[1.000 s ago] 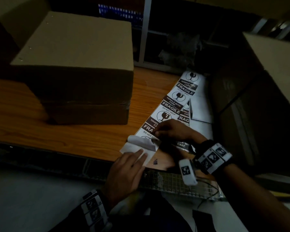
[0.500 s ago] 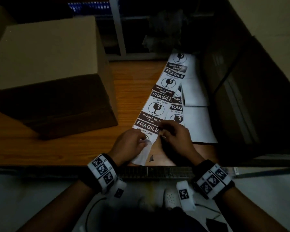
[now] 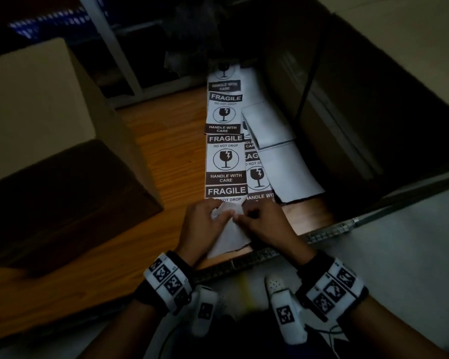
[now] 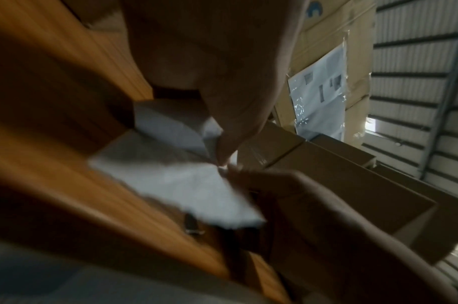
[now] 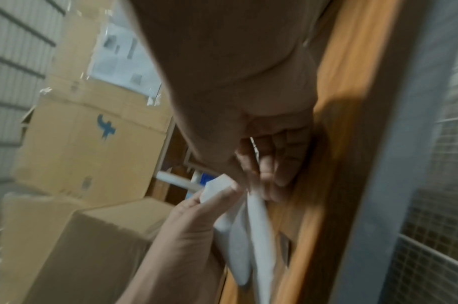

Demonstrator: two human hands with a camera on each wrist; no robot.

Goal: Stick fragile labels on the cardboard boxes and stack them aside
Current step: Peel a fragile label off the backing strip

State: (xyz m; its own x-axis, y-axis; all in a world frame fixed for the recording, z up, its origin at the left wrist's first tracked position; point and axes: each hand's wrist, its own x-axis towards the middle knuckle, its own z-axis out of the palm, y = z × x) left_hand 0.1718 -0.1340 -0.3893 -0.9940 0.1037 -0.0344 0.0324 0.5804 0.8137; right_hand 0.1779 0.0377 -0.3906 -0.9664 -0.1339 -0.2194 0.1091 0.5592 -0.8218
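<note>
A strip of white labels (image 3: 226,156), each printed FRAGILE with a cracked-glass symbol, lies lengthwise on the wooden desk (image 3: 166,156), its near end white and curled up. There the left hand (image 3: 202,224) and right hand (image 3: 265,224) meet, both sets of fingers (image 4: 227,148) pinching that lifted end. A cardboard box (image 3: 44,141) stands left of the strip.

A strip of fragile labels (image 3: 225,161) runs along the wooden table (image 3: 166,156), black-and-white with broken-glass icons, its near end curled up off the table. A plain cardboard box (image 3: 49,141) sits closed on the table, left of the strip.
</note>
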